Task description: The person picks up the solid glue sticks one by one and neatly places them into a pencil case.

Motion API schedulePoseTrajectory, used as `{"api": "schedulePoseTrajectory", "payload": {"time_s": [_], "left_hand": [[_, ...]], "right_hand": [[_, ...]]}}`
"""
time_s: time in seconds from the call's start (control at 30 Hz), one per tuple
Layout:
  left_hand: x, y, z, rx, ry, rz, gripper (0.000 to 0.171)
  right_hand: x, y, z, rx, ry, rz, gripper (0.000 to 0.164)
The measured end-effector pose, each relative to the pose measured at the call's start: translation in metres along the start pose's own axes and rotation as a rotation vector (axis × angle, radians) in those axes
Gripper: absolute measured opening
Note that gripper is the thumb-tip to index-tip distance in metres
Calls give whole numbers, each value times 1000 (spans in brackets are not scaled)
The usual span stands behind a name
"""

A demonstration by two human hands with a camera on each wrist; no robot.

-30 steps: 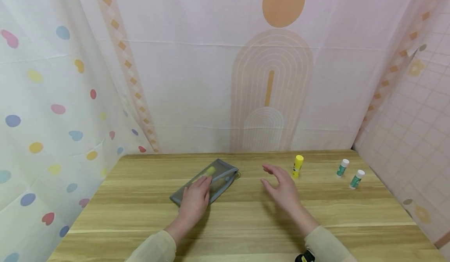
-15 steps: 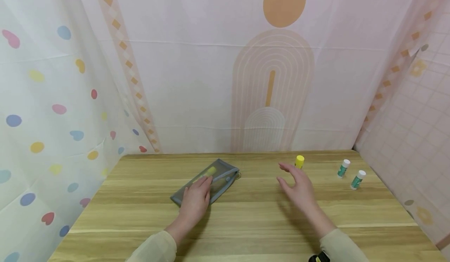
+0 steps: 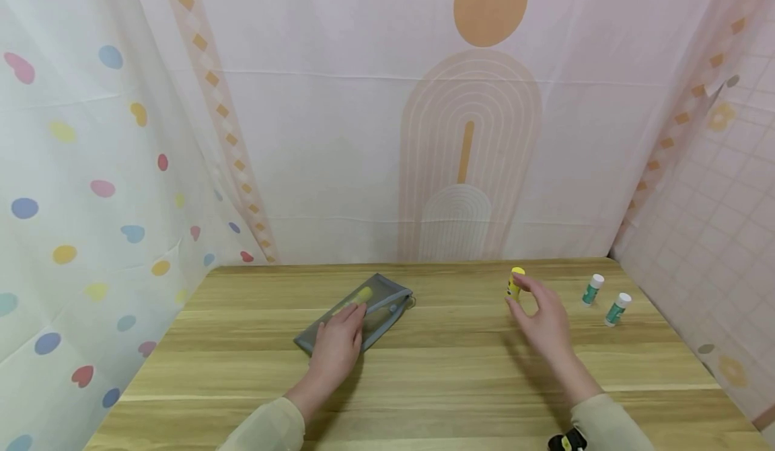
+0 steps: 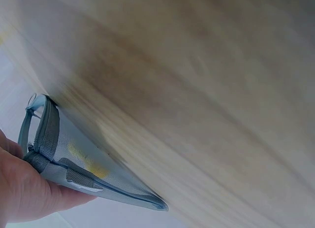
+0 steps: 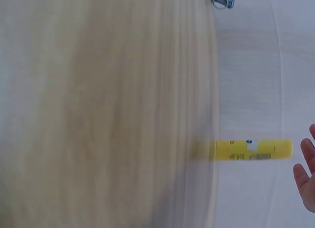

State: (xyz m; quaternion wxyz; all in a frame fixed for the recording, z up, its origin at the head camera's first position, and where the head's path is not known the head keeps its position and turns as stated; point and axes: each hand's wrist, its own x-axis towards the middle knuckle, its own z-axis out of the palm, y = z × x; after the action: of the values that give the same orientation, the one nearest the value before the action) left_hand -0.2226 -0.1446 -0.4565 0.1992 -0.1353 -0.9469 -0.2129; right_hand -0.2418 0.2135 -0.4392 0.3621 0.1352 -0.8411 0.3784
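Note:
A grey zip pouch of see-through mesh lies slantwise on the table, a yellow shape showing through it. My left hand holds its near side, fingers over the top; in the left wrist view the hand grips the pouch near its zip. Farther right stands an upright yellow glue stick. My right hand is beside it, thumb and fingers spread in a curve. In the right wrist view a gap shows between the fingertips and the glue stick.
Two white-capped green glue sticks stand upright to the right of the yellow one. The wooden table ends at a patterned curtain at the back, with more curtains at both sides.
My right hand has moved right across the table, up to the yellow glue stick. The left hand has stayed on the pouch.

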Motion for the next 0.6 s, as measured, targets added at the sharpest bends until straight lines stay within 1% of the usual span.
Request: {"api": "schedulePoseTrajectory", "payload": {"time_s": [0.13,0.27,0.4,0.6], "left_hand": [[0,0,0,-3,6,8,39],[0,-1,0,-4,10,14,39],[0,-2,1,-2,8,15,39],[1,-2,1,-6,-4,4,38]], "right_hand": [[2,3,-6,23,11,91,45],[4,5,-9,55,2,204,44],[6,9,-9,105,-18,322,45],[8,12,-9,197,-30,471,47]]}}
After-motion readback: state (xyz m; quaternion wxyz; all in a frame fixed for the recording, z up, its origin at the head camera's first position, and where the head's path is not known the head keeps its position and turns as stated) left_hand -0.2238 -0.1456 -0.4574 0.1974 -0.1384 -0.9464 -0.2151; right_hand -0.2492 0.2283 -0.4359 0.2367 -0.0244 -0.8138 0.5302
